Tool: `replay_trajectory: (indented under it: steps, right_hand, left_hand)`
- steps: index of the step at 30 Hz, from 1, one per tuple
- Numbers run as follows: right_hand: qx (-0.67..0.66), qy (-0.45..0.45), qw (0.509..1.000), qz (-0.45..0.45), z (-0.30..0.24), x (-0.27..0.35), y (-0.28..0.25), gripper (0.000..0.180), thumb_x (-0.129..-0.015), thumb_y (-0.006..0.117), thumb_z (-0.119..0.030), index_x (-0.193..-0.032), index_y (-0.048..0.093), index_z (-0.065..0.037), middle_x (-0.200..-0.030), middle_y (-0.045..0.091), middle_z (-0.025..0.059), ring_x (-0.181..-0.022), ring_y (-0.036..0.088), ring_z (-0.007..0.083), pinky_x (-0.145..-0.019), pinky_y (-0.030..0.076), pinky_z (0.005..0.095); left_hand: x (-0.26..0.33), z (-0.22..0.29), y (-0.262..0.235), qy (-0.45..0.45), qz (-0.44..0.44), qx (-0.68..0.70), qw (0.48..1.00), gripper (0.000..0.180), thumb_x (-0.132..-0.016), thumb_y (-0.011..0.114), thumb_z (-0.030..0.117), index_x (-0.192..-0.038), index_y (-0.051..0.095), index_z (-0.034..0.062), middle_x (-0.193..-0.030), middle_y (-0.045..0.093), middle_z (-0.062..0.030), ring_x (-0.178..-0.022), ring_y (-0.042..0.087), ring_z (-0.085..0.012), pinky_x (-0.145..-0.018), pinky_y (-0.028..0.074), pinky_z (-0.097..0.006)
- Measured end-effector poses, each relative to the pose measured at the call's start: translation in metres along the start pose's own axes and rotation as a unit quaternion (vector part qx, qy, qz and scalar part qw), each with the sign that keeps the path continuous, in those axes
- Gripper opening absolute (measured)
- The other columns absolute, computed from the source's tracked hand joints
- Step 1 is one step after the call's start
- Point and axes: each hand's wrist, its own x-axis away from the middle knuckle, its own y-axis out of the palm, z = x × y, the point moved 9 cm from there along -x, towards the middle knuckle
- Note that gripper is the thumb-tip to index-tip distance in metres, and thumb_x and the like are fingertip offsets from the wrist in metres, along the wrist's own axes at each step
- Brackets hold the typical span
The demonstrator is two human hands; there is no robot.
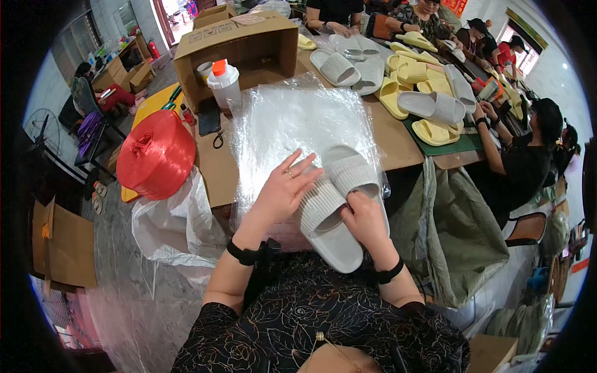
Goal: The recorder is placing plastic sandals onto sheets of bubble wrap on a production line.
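A pair of grey ribbed slide slippers [323, 202] is in front of me, side by side with the toes pointing away. My right hand [365, 219] is closed on the pair, its fingers curled at the strap openings where the two meet. At the left slipper's toe is my left hand [284, 188], fingers stretched out and apart; whether the fingertips touch the slipper I cannot tell. Beneath the slippers lies a stack of clear plastic bags [273, 118] on the cardboard-covered table [217, 180].
Left stand a big roll of red twine [157, 155], a white bottle [224, 84] with an orange cap and an open cardboard box [249, 53]. A black phone [209, 120] lies nearby. Yellow slippers [393, 96] and grey slippers [435, 107] are heaped right. Co-workers [528, 155] sit beyond.
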Motion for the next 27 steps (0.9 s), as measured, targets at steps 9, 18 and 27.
replay_trajectory:
  steps: [9, 18, 27]
  right_hand:
    - [-0.003, 0.058, 0.998, 0.014, 0.004, -0.055, 0.025, 0.016, -0.085, 0.064, -0.013, -0.09, 0.06, 0.001, -0.091, 0.065, 0.0246, -0.084, 0.064, 0.0445, -0.072, 0.051, 0.0512]
    - [0.043, 0.068, 0.991, 0.105, 0.024, -0.18, 0.064, 0.022, -0.09, 0.062, -0.021, -0.091, 0.062, 0.001, -0.089, 0.066, 0.0248, -0.083, 0.066, 0.0448, -0.074, 0.053, 0.051]
    - [0.033, 0.023, 0.983, 0.178, 0.004, -0.121, 0.054, 0.04, -0.09, 0.069, -0.021, -0.119, 0.058, 0.004, -0.101, 0.062, 0.0237, -0.1, 0.061, 0.042, -0.082, 0.051, 0.051]
  left_hand:
    - [0.002, 0.054, -0.01, 0.088, -0.079, 0.077, 0.99, 0.038, -0.093, 0.062, 0.017, -0.131, 0.065, 0.0175, -0.149, 0.052, -0.0021, -0.144, 0.039, -0.0311, -0.119, 0.029, -0.051]
    - [0.008, 0.045, -0.04, 0.059, -0.07, 0.136, 0.987, 0.028, -0.095, 0.058, 0.013, -0.12, 0.071, 0.0123, -0.139, 0.062, -0.0069, -0.141, 0.044, -0.0334, -0.118, 0.029, -0.051]
    - [0.04, -0.006, -0.069, -0.038, -0.043, 0.236, 0.97, 0.032, -0.089, 0.069, 0.016, -0.118, 0.07, 0.0038, -0.122, 0.07, -0.0145, -0.126, 0.058, -0.0303, -0.108, 0.043, -0.042]
